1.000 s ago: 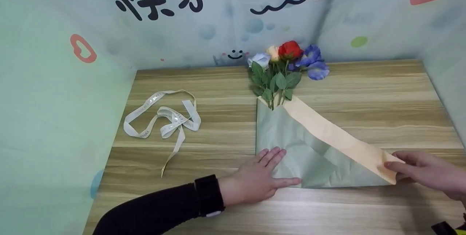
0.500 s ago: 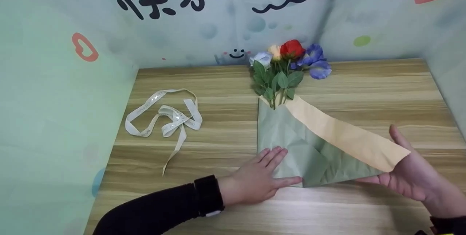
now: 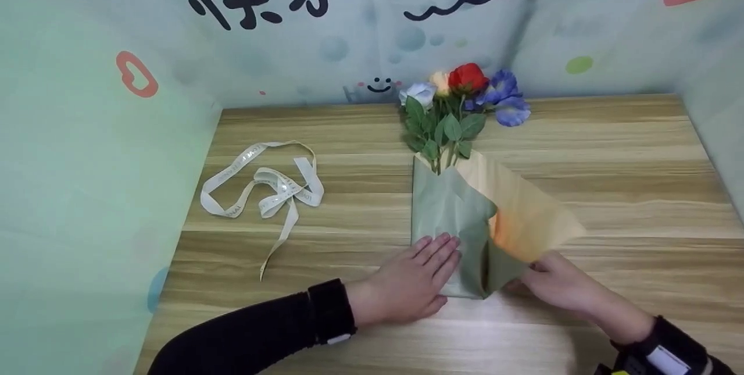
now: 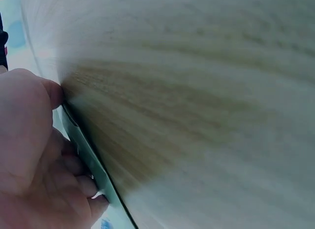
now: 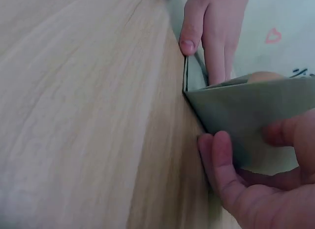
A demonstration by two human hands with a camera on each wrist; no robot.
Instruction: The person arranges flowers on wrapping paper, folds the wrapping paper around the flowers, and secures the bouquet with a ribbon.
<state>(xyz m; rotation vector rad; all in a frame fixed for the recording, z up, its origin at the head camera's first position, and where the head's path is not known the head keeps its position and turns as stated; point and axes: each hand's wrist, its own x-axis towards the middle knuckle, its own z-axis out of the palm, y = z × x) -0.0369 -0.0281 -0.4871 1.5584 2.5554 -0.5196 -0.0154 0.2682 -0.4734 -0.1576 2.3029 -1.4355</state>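
Note:
My left hand (image 3: 407, 282) lies with straight fingers on the lower part of the green wrapping paper (image 3: 450, 212), pressing it to the table. In the left wrist view that hand (image 4: 34, 155) rests along the paper's edge. At the paper's right side, my right hand (image 3: 561, 282) lifts the flap from behind, its peach inner face (image 3: 523, 206) showing. Seen from the right wrist, the right hand's (image 5: 261, 175) fingers and thumb touch the flap's green outer side. Artificial flowers, with a red rose (image 3: 468, 77) and a blue flower (image 3: 511, 110), stick out of the paper's top.
A white printed ribbon (image 3: 285, 186) lies loosely looped on the left of the wooden table (image 3: 349, 200). A printed fabric backdrop (image 3: 325, 55) stands behind the table and on its sides.
The right hand has let go of its pinch on the corner, slid beneath the flap and moved left, raising and bending the flap inward. The left hand stays put, its thumb drawn in.

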